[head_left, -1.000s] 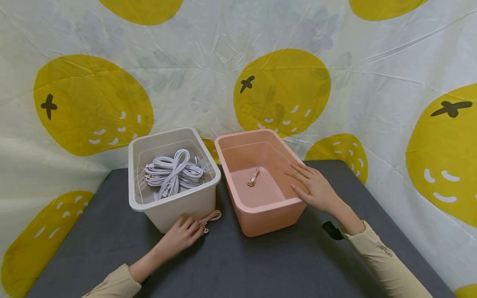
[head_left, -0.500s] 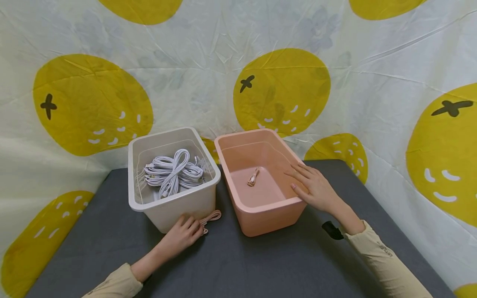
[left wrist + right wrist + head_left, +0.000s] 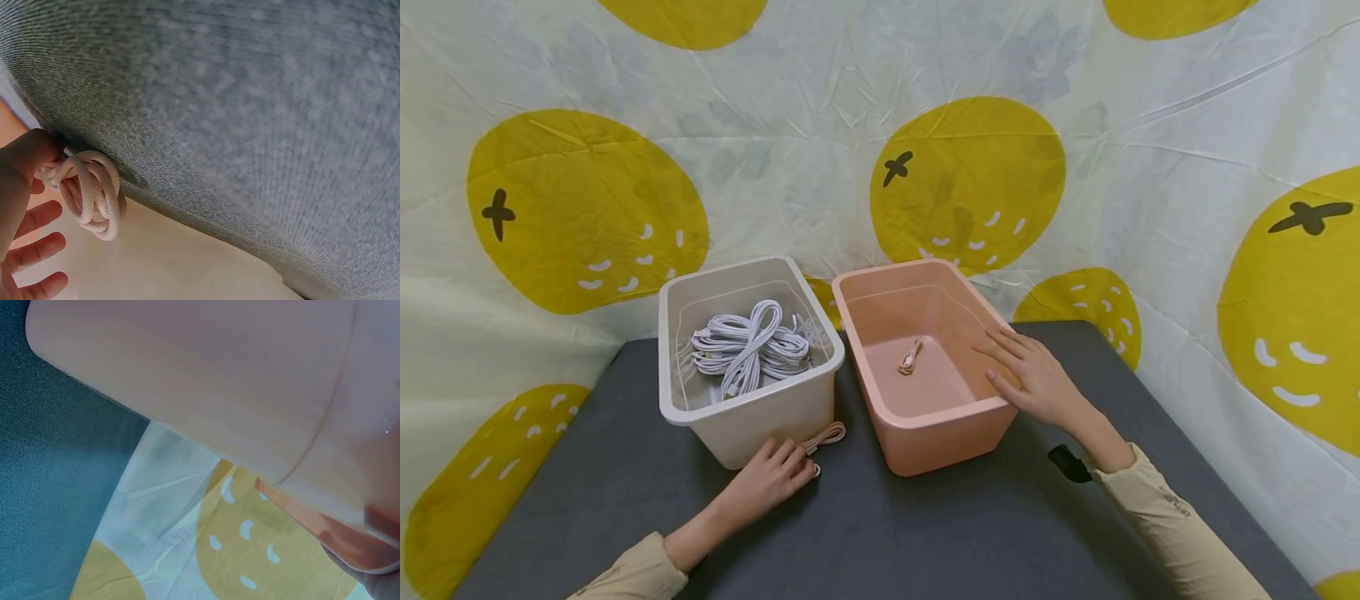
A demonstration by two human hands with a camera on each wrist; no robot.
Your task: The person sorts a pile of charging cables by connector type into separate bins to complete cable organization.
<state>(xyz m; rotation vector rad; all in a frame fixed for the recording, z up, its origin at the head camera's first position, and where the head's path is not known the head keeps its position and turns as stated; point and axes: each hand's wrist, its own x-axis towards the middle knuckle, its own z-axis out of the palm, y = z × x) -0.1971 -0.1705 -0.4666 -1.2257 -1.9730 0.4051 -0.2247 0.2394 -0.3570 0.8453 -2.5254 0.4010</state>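
In the head view my left hand (image 3: 765,485) is low in front of the white bin (image 3: 730,437). Its thumb and forefinger pinch a coiled pink cable (image 3: 100,197), while the other fingers spread apart in the left wrist view. The cable's loop sticks out to the right, beside the bin's base. My right hand (image 3: 1033,379) rests on the right rim of the pink bin (image 3: 917,446), fingers fairly straight over the inside. On that bin's floor lies a small tied pink cable (image 3: 910,357). Several bundled white cables (image 3: 752,346) fill part of the white bin.
Both bins stand side by side on a dark grey cloth-covered table (image 3: 880,533), with a narrow gap between them. Behind hangs a white curtain (image 3: 805,183) with large yellow fruit prints. A black wrist strap (image 3: 1069,464) shows at my right wrist.
My left hand has shifted very slightly right and down along the pink cable. The right hand and both bins stay as they were.
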